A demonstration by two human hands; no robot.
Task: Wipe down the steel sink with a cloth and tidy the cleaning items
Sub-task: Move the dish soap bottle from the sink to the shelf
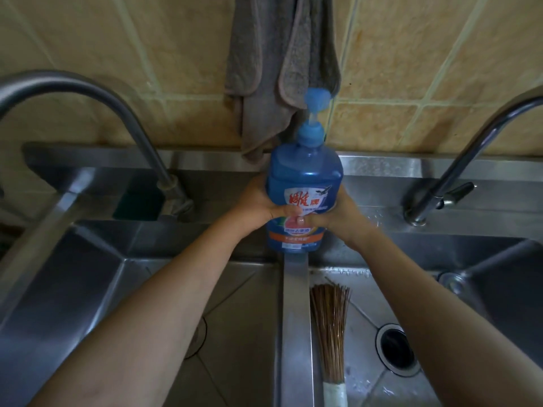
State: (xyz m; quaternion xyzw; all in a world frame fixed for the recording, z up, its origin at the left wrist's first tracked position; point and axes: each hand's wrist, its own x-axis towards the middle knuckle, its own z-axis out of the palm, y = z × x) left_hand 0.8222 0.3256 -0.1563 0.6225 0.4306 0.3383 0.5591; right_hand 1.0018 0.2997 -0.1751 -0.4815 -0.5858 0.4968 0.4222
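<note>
Grip: left hand (pixel 258 205) and right hand (pixel 335 214) both curl round the dish-soap pump bottle (pixel 305 171) at its label, likely to steady a bulky load while tidying
Place: upright over the steel sink's divider (pixel 295 318), near the back ledge
Look: translucent blue, red-and-white label, pale blue pump
Cloth: grey cloth (pixel 264 69) hangs on the tiles behind
</note>
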